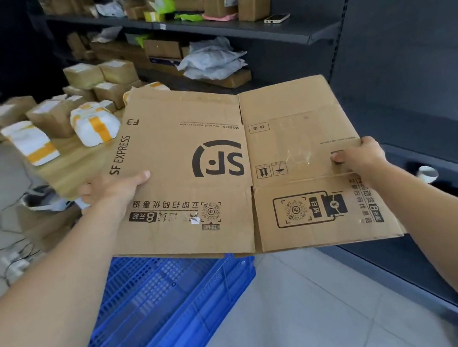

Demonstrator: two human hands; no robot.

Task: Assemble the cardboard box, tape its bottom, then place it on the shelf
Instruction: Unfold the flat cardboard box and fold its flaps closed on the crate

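Dark shelves (227, 26) of parcels are standing behind. A flattened cardboard box (221, 171), light, stiff and bendable at creases, is being pinched by its side edges between left hand (109, 188) and right hand (361, 155), above a blue crate (168, 304).

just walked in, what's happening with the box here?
A person is holding a flattened cardboard box in the air with both hands: the left hand grips its left edge, the right hand its right edge. The box is not opened up yet and its flaps lie flat, so no assembly or taping shows. It hangs over a blue plastic crate, facing dark shelves stacked with parcels.
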